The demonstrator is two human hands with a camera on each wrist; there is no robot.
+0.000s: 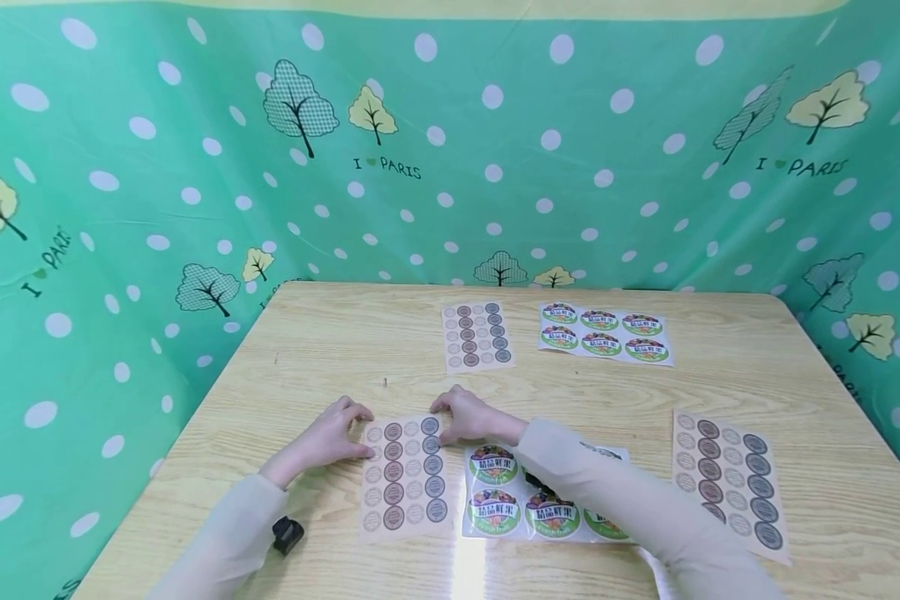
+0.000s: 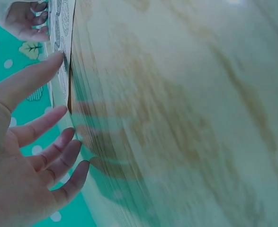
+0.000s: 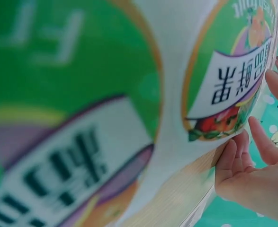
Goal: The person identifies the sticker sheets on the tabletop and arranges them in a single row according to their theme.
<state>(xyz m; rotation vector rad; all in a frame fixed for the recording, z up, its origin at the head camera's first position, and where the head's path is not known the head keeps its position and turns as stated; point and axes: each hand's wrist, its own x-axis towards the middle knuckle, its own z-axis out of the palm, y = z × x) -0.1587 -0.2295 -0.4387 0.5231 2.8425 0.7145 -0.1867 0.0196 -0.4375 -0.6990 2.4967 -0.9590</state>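
Note:
A beige sheet of round brown and grey stickers (image 1: 405, 487) lies on the table between the two hands. The left hand (image 1: 335, 432) is at its left edge; in the left wrist view the thumb (image 2: 51, 66) touches the sheet, and the other fingers are spread and loosely bent near its corner. At the upper right corner, the right hand (image 1: 467, 415) has thumb and index finger apart along the edge. Beneath the right forearm lies a white sheet of oval fruit stickers (image 1: 493, 508), partly hidden by the sleeve. It fills much of the right wrist view.
Farther back lie another round-sticker sheet (image 1: 478, 337) and another fruit-sticker sheet (image 1: 603, 333). A third round-sticker sheet (image 1: 731, 479) is at the right. A small black object (image 1: 288, 534) shows beside the left sleeve. Green patterned cloth (image 1: 495, 200) hangs around the wooden table (image 1: 330, 333).

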